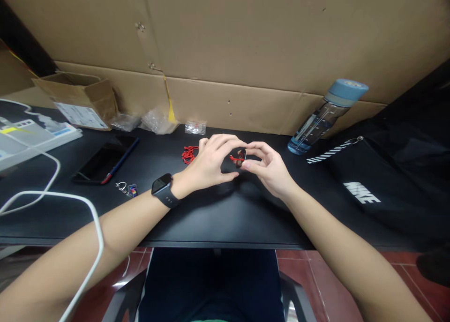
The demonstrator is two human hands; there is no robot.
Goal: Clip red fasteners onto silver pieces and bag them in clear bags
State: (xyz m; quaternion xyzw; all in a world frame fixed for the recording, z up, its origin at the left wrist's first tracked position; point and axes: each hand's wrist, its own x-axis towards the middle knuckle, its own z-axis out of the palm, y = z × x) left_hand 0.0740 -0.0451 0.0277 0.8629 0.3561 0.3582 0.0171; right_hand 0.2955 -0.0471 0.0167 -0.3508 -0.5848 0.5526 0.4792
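Left hand (211,162): fingers arched, thumb apart; whether it touches piece, cannot tell. Steady your wrist over bench (211,223), midway between its front and rear edges. Small dark-brown piece with red cord and pale rim (240,159) sits between hands; finer detail too small to tell. Right hand (269,169): thumb and fingertips closed on piece's rim. Pinch lightly, cord unsnagged. Loose knotted red cords (189,155) lie left, toward bench's rear edge.

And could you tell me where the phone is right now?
In the head view, the phone lies on the left side of the desk, between the power strip and the keyring.
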